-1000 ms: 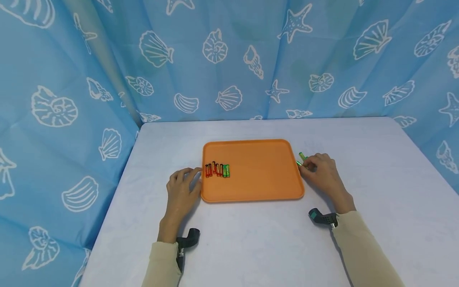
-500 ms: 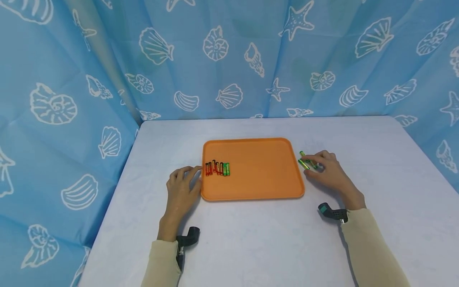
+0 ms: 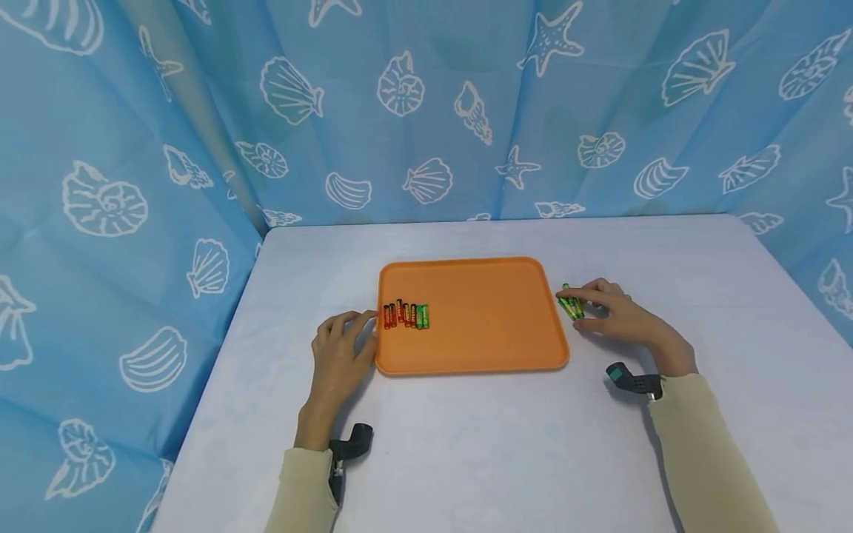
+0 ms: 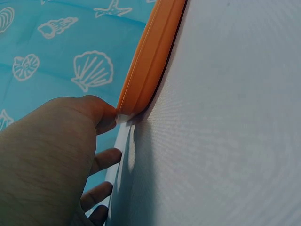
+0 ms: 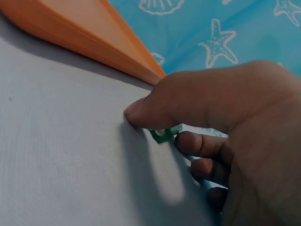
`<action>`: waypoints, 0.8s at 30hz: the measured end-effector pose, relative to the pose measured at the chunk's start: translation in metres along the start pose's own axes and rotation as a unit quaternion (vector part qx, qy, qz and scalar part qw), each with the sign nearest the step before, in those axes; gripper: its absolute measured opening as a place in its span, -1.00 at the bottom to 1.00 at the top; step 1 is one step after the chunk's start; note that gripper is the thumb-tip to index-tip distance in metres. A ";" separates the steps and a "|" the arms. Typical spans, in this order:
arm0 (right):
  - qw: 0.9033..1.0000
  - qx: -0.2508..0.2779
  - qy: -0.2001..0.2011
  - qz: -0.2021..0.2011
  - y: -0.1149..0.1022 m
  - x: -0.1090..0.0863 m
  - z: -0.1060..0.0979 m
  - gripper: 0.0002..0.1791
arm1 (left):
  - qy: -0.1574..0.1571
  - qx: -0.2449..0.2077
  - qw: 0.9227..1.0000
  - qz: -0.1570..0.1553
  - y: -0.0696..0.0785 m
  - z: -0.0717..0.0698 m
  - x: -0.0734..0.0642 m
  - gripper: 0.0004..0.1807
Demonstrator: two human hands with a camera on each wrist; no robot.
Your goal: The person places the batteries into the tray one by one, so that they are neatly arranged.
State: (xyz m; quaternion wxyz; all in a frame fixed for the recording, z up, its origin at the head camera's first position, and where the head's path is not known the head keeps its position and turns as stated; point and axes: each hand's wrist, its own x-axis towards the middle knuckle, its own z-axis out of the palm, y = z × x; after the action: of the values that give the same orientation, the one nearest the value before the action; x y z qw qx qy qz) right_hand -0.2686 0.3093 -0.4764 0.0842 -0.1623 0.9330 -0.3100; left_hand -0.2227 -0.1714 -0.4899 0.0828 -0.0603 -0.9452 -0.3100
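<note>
An orange tray [image 3: 493, 318] lies on the white-covered table. Near its left side, red batteries [image 3: 400, 314] and green batteries [image 3: 423, 317] stand side by side in a row. My left hand [image 3: 341, 355] rests at the tray's left edge, thumb touching the rim in the left wrist view, other fingers spread and loosely bent. Just past the right edge, my right hand [image 3: 613, 314] has thumb and index finger around a few loose green batteries [image 3: 571, 304] on the cloth. The index finger partly covers them. In the right wrist view only one green battery end [image 5: 162, 135] shows beneath the thumb.
A white cloth [image 3: 466, 451] covers the table. Blue curtains [image 3: 426, 111] with shell and starfish prints hang behind and at the sides. Each wrist wears a dark camera mount, seen on the left wrist [image 3: 352, 443] and right wrist [image 3: 633, 381].
My right hand has shifted right, away from the tray's edge, and the loose green batteries, scattered before, now lie closer together. My left hand has stayed at the tray's edge.
</note>
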 end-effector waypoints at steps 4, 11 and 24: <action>1.000 0.020 0.007 -0.006 0.001 -0.001 0.000 -0.43 | 0.011 -0.007 1.000 0.015 0.000 -0.002 -0.001 -0.60; 0.999 0.023 0.043 0.001 0.002 -0.004 0.003 -0.44 | -0.006 -0.001 1.000 -0.004 0.002 0.000 -0.001 -0.58; 0.994 0.013 0.106 -0.014 -0.038 0.005 0.012 -0.45 | -0.003 -0.005 1.000 0.005 -0.001 -0.001 -0.002 -0.58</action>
State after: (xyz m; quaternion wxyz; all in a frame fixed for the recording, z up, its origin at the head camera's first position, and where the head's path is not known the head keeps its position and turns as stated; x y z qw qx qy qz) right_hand -0.2605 0.2718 -0.4631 -0.0178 -0.1403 0.9302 -0.3387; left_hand -0.2204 -0.1724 -0.4902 0.0817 -0.0662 -0.9436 -0.3139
